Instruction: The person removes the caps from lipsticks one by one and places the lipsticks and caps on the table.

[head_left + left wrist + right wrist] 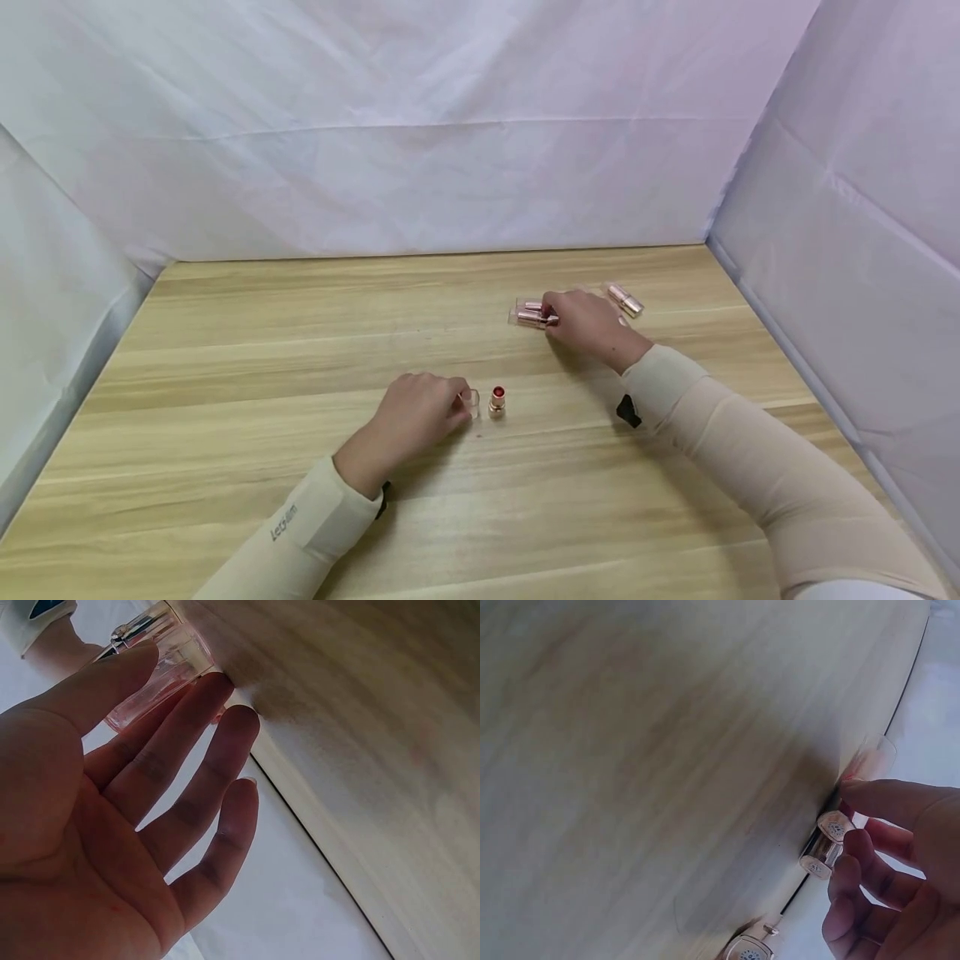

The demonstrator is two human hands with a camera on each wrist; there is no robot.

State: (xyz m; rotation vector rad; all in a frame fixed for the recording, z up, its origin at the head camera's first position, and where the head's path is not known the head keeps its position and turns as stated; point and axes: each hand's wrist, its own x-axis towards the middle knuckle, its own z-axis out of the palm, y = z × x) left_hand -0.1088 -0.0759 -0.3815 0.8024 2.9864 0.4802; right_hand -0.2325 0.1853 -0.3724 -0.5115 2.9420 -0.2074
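Near the middle of the wooden table, my left hand (420, 417) pinches a clear lipstick cap (471, 402) between thumb and index finger, low at the tabletop. Just right of it an uncapped lipstick (497, 403) stands upright, its red tip showing and its base gold. Farther back, my right hand (588, 321) has its thumb and index finger about a capped lipstick (532, 318) lying on its side. A second capped lipstick (530, 305) lies close alongside. Their gold bases (835, 825) face the palm in the right wrist view; the index fingertip is partly hidden.
Another capped lipstick (624, 300) lies to the right of my right hand, and something partly hidden shows behind that hand. White cloth walls (420, 192) stand along the back and both sides of the wooden table (262, 333).
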